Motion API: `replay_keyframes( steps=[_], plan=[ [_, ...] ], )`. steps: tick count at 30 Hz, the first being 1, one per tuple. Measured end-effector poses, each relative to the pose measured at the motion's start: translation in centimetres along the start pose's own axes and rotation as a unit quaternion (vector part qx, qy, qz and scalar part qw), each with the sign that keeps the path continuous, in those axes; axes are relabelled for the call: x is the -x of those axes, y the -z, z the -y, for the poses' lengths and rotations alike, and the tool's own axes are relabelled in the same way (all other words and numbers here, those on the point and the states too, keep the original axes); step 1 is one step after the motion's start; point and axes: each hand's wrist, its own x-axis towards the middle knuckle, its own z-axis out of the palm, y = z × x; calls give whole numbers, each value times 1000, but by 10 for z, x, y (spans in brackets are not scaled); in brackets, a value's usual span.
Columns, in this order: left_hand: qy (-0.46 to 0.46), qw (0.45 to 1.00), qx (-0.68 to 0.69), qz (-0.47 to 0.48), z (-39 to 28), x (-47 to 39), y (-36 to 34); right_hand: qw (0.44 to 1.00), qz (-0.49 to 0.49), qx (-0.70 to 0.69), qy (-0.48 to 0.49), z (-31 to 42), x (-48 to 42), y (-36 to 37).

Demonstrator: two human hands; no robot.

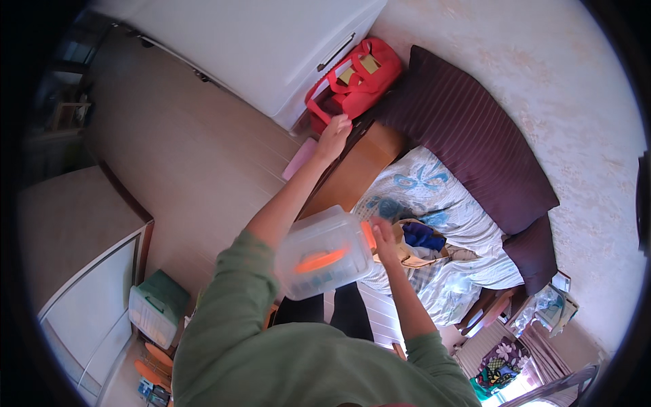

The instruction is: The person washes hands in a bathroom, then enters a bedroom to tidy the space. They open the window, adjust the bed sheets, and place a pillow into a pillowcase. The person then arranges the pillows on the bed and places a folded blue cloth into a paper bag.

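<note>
My left hand (335,135) reaches forward to the near edge of a red fabric bag (374,84) with straps, which stands between the white cabinet and the bed. Its fingers are curled at the bag's edge; whether they grip a strap cannot be told. My right hand (385,236), slightly blurred, holds a translucent plastic container (325,254) by the orange part (368,235) at its right end. The container is tilted in front of my body, beneath my left forearm. Another orange part shows on its side.
A wooden bed end (358,168) lies below the bag. On the patterned bedding (422,178) sits an open bag (407,254) with blue cloth. Dark striped cushions (473,127) lean on the wall. A white cabinet (244,46) stands ahead; a green-lidded bin (157,305) is at left.
</note>
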Motion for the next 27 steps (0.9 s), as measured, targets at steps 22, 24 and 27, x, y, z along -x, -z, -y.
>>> replay_keyframes(
  steps=[22, 24, 27],
  plan=[
    [-138, 892, -430, 38, 44, -65, -95, 705, -372, 520, 307, 18, -248, 195],
    [-148, 893, -424, 18, 45, -55, -101, 706, -362, 521, 314, 16, -250, 196],
    [-134, 898, -419, 20, 51, -47, -105, 705, -360, 514, 331, 9, -254, 197]
  ],
)
